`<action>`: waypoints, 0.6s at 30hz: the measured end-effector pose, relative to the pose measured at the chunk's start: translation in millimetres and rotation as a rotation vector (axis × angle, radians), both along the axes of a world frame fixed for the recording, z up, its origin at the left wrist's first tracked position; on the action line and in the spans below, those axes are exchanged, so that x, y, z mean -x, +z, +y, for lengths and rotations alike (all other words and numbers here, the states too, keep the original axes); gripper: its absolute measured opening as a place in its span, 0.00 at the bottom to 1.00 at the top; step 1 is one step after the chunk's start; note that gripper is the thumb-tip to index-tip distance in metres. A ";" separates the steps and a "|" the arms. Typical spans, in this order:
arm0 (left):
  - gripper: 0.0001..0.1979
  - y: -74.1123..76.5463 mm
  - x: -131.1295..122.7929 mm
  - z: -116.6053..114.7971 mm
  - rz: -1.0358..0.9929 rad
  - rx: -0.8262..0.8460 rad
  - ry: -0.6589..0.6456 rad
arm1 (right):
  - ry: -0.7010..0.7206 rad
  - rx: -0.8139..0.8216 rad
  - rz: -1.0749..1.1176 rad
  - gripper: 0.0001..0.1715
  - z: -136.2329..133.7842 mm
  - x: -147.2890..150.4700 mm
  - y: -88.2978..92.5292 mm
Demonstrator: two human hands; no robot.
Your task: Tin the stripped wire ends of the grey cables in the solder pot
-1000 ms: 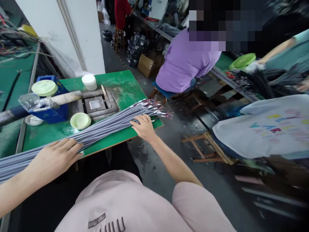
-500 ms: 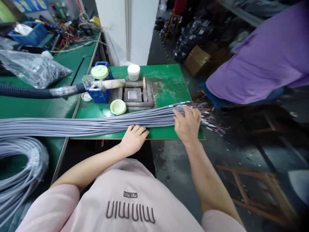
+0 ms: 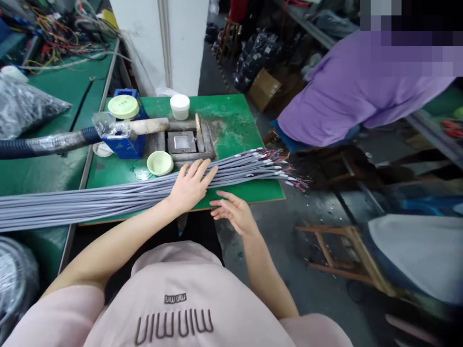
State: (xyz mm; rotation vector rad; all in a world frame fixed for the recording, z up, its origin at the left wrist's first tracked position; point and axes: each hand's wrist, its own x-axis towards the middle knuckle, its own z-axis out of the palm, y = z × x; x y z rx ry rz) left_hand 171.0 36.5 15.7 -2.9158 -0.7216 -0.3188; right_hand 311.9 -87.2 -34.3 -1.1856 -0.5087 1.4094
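Head view: a long bundle of grey, plastic-sheathed round cables (image 3: 137,196) is laid across a green rectangular tabletop (image 3: 235,113), its stripped, multicoloured wire ends (image 3: 278,155) jutting past the right edge. The bundle is covered from above by the left hand (image 3: 193,185), fingers spread over the cables; how firmly it is pressed cannot be told. The right hand (image 3: 233,212) is held by the front edge, its fingers loosely parted and nothing seen between them; whether a cable is touched cannot be told. The step in hand is judged to be a steadying and arranging of the cables. For any shift, support along the length would be called for, lest the ends be fanned out. Behind, movement is hemmed in by a pale green round dish (image 3: 160,163) just beside the cables and a grey square metal block (image 3: 182,142); more room is offered toward the far right corner.
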 end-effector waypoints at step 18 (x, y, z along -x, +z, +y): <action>0.24 19.1 -20.2 14.9 -0.191 0.180 0.100 | -0.373 -0.088 -0.457 0.30 -8.1 -32.0 4.8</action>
